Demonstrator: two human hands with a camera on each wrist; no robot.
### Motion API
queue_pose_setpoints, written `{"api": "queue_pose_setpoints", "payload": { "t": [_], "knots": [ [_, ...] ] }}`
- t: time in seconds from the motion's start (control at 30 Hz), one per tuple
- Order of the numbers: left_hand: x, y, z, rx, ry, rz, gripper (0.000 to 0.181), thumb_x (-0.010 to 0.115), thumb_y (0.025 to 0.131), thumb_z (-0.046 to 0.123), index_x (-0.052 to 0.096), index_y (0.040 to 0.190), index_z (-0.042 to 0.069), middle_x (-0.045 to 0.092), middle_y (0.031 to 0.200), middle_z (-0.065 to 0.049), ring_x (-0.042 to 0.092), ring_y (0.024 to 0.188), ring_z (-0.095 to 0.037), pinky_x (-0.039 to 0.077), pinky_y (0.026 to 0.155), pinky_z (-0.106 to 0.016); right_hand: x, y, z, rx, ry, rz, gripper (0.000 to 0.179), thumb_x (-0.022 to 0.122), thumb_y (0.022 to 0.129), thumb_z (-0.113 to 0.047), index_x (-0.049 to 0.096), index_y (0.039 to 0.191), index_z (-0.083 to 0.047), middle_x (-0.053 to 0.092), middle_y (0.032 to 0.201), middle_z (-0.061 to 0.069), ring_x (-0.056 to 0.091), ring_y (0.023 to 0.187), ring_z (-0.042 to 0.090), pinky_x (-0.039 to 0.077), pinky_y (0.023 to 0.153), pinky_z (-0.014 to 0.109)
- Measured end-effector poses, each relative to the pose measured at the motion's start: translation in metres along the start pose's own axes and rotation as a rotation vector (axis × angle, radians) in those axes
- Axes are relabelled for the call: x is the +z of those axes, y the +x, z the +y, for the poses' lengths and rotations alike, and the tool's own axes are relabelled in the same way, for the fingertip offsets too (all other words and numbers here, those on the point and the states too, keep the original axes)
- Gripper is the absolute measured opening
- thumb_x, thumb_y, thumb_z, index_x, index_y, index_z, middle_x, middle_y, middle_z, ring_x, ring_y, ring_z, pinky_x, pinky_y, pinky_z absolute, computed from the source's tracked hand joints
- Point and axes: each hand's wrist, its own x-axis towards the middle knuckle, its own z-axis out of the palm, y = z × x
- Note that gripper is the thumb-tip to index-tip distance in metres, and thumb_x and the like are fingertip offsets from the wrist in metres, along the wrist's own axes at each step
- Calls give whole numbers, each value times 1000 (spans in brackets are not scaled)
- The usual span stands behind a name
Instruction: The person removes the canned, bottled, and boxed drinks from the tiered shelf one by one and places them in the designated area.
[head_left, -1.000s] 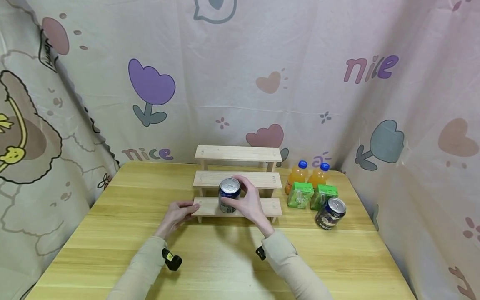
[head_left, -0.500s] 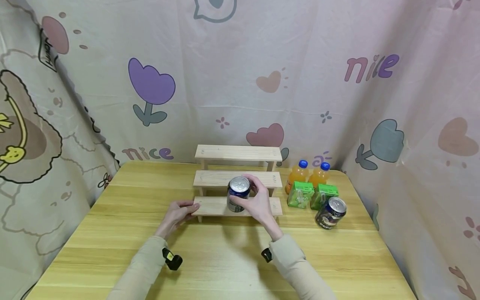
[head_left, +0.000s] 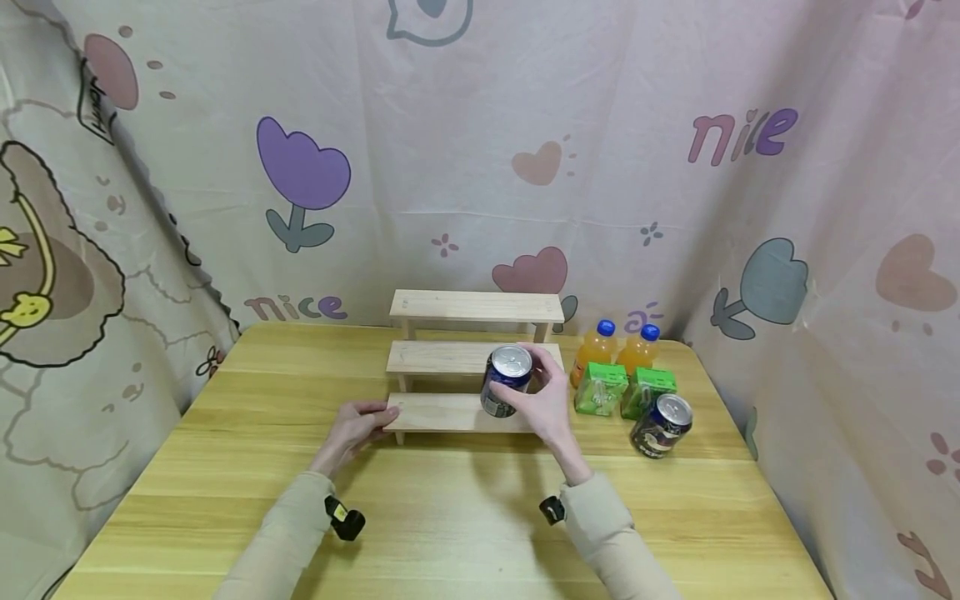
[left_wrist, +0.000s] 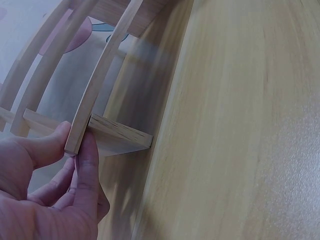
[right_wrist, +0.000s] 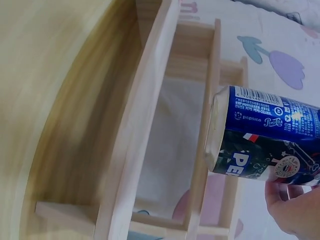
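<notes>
A blue and black Pepsi can [head_left: 507, 383] is held upright in my right hand [head_left: 546, 400], thumb on the near side and fingers behind it. In the head view it overlaps the right part of the lowest step of a three-tier wooden shelf [head_left: 435, 412]. The right wrist view shows the can [right_wrist: 270, 135] with its base above the step's board. My left hand [head_left: 356, 429] pinches the left end of that lowest step, thumb on top and fingers beneath, as the left wrist view shows with the board [left_wrist: 97, 85] between them.
Right of the shelf stand two orange juice bottles [head_left: 596, 354] with blue caps. Two green drink cartons [head_left: 602, 390] are in front of them, and a second Pepsi can [head_left: 662, 427] is nearest me. A printed curtain [head_left: 450, 167] hangs behind the wooden table [head_left: 450, 517].
My right hand has carried the can rightward along the lowest step, from its middle toward its right end, and slightly up. My left hand has stayed on the step's left end.
</notes>
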Motion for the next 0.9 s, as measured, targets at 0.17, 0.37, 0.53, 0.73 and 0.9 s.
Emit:
{"api": "queue_pose_setpoints", "payload": {
  "t": [0.17, 0.37, 0.53, 0.73, 0.9],
  "knots": [
    [0, 0, 0, 2, -3, 0, 42, 68, 98, 4, 54, 129, -21, 68, 88, 1, 66, 75, -5, 59, 69, -16, -12, -2, -1, 6, 24, 61, 65, 87, 71, 7, 61, 131, 2, 65, 127, 22, 60, 111, 12, 50, 100, 21],
    [0, -1, 0, 14, -2, -2, 44, 69, 98, 5, 54, 129, -22, 68, 89, 0, 66, 76, -4, 59, 68, -16, -26, -4, 0, 56, 55, 131, 67, 85, 73, 9, 60, 134, 2, 65, 130, 22, 61, 108, 7, 48, 99, 15],
    [0, 0, 0, 7, 0, 6, 45, 69, 98, 5, 54, 130, -21, 68, 90, -1, 65, 77, -5, 59, 69, -16, -38, -6, 1, 75, 66, 174, 68, 85, 71, 10, 60, 134, 1, 66, 128, 19, 62, 107, 7, 50, 97, 15],
    [0, 1, 0, 8, 11, 13, 46, 69, 97, 5, 53, 130, -22, 67, 97, -7, 64, 81, -6, 58, 69, -17, -53, -8, 5, 85, 66, 240, 65, 84, 72, 11, 61, 132, 1, 67, 118, 0, 61, 106, 7, 49, 95, 15],
    [1, 2, -1, 9, 1, 19, 47, 69, 97, 4, 52, 131, -23, 66, 98, -9, 64, 82, -7, 58, 69, -17, -65, -10, 9, 95, 81, 300, 65, 83, 72, 14, 61, 133, 4, 66, 111, -12, 60, 106, 7, 49, 94, 14]
  ]
}}
